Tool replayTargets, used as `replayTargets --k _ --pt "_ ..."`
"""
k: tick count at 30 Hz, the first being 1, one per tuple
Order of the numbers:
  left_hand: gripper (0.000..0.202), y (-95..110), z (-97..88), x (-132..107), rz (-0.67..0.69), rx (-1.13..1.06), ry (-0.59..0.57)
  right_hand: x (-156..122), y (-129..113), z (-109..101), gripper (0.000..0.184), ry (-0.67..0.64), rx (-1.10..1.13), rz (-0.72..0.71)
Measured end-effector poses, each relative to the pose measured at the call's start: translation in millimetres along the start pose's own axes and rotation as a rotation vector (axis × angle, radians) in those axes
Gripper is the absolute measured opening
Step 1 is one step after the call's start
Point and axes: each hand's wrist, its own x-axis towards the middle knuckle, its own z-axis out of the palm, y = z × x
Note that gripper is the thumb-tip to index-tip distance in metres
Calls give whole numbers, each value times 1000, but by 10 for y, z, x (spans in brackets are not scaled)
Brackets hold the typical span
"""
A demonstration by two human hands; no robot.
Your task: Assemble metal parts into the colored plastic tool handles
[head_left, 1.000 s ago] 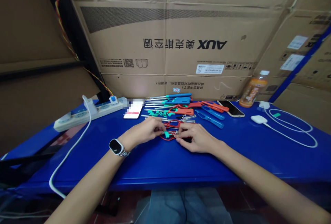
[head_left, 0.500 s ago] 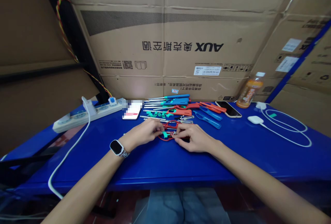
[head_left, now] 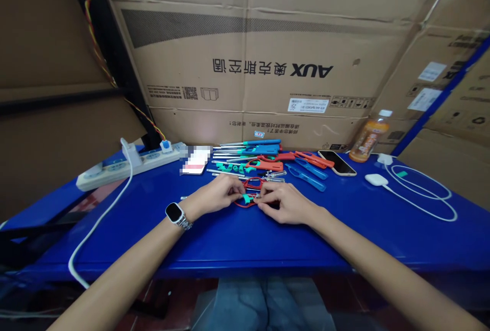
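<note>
My left hand (head_left: 218,193), watch on its wrist, pinches a small green plastic trigger piece (head_left: 247,198) between thumb and fingertips. The piece sits at a red lighter casing half (head_left: 244,205) low on the table. My right hand (head_left: 290,204) is closed in a pinch at the casing's right end, on a small part I cannot make out. Just behind the fingers lies another red casing (head_left: 253,183). Farther back are several lighters with metal tubes, among them a blue lighter (head_left: 266,150) and an orange-red lighter (head_left: 270,166). Loose green pieces (head_left: 233,168) lie beside them.
Blue casing halves (head_left: 306,177) lie right of the lighters, near a phone (head_left: 337,163). A drink bottle (head_left: 369,137) and a white charger (head_left: 376,180) with cable are at the right. A power strip (head_left: 115,170) lies left. Cardboard (head_left: 275,35) stands behind the blue table (head_left: 252,252).
The camera view has shifted slightly. Both hands stay at the red casing, and the green piece sits a touch farther right between the fingertips.
</note>
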Motion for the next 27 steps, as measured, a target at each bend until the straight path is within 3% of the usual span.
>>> replayTargets --k 4,9,14,21,27 --pt "7 -36 28 0 -21 -76 4 6 -39 10 24 1 -45 64" --pt "6 -39 50 4 -11 -107 9 123 -228 117 18 125 -155 221" --pt "7 -33 32 5 2 -110 39 287 -315 234 12 91 -197 298" --pt "10 9 -20 -22 -37 -27 -31 293 -291 271 5 115 -149 340" --pt "15 13 24 -4 -50 -60 -13 314 -282 249 6 112 -136 336"
